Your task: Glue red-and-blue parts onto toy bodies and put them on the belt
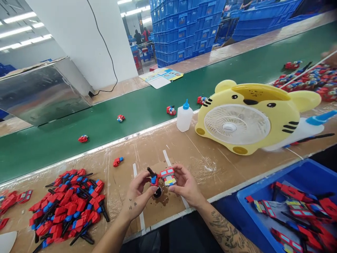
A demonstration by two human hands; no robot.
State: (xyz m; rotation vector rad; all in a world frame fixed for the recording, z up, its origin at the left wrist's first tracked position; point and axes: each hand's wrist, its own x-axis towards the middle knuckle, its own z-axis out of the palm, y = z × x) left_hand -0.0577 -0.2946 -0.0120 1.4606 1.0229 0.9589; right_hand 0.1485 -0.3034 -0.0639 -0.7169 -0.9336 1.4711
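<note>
My left hand [139, 193] pinches a small red and blue toy arm piece [154, 180] with a black rod sticking up from it. Between the fingers of my right hand [186, 186] is a red toy body part [167, 176] with light-blue windows and a grey and yellow face. The two pieces meet or nearly touch; the exact joint is too small to make out. Just below them a small round black object [157, 192] stands on the wet-spotted cardboard. To the left lies a heap of red, blue and black arm pieces [68, 203], with one loose piece [118, 161] beyond it.
A green conveyor belt [105, 130] carries several scattered toy pieces. A white squeeze bottle [184, 117] and a yellow animal-shaped fan [242, 116] stand along its near side. At the lower right, a blue bin [244, 196] holds more toy parts. Another person's hand [330, 58] appears far right.
</note>
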